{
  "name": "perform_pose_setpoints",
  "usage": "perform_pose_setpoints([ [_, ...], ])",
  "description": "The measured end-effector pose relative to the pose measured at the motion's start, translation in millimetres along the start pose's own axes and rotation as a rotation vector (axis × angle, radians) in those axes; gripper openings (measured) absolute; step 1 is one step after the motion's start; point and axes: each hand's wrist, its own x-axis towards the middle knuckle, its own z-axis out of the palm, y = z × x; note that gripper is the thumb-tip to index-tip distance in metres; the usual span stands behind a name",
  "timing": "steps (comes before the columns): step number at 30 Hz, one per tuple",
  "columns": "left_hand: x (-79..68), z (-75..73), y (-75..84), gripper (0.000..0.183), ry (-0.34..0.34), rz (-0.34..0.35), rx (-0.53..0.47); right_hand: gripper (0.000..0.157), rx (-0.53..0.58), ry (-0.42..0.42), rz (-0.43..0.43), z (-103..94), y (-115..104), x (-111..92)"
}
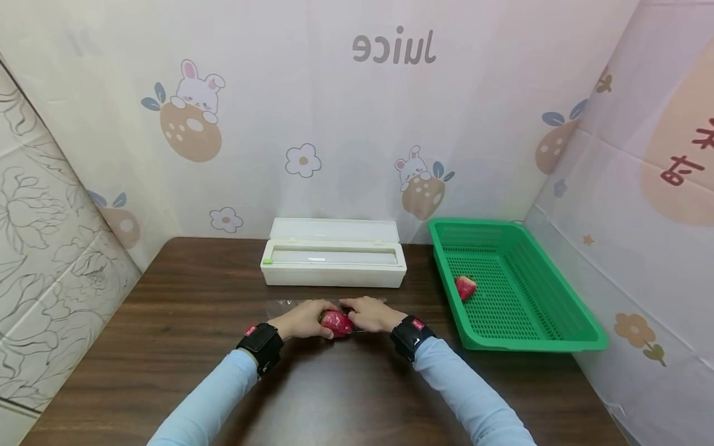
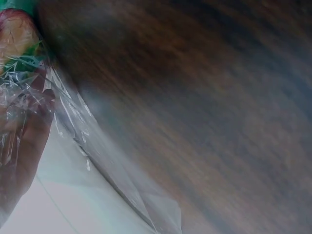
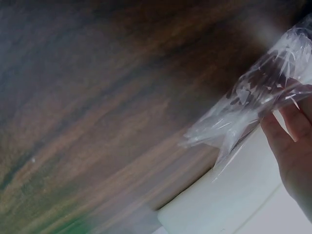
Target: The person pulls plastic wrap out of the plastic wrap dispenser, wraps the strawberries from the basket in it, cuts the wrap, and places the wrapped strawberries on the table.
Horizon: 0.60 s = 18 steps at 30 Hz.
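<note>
A red fruit [image 1: 336,323] lies on the table in front of the white box, with clear plastic film [image 3: 258,97] about it. My left hand [image 1: 304,319] grips the fruit from its left side, thumb nearest me. In the left wrist view the fruit [image 2: 17,36] shows red and yellowish skin with some green, under crinkled film. My right hand [image 1: 372,313] is at the fruit's right side, pinching the gathered film. Its fingers [image 3: 278,134] touch the film's edge; the thumb is hidden in the right wrist view.
Behind the hands stands a white film dispenser box [image 1: 334,277], its lid [image 1: 334,230] raised and a roll inside. A green basket [image 1: 530,344] at the right holds another red fruit [image 1: 465,287]. Printed cloth walls surround the dark wooden table [image 1: 167,334].
</note>
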Motion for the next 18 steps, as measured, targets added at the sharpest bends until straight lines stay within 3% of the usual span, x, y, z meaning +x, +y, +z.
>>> perform_pose_setpoints([
  [10, -1.4, -0.5, 4.3, 0.053, -0.014, 0.0, -0.019, 0.047, 0.059, 0.001, 0.035, 0.3, 7, 6],
  [18, -0.7, -1.9, 2.4, 0.056, -0.028, -0.06, -0.125, 0.044, 0.09, 0.036, 0.016, -1.8, 10, 8],
])
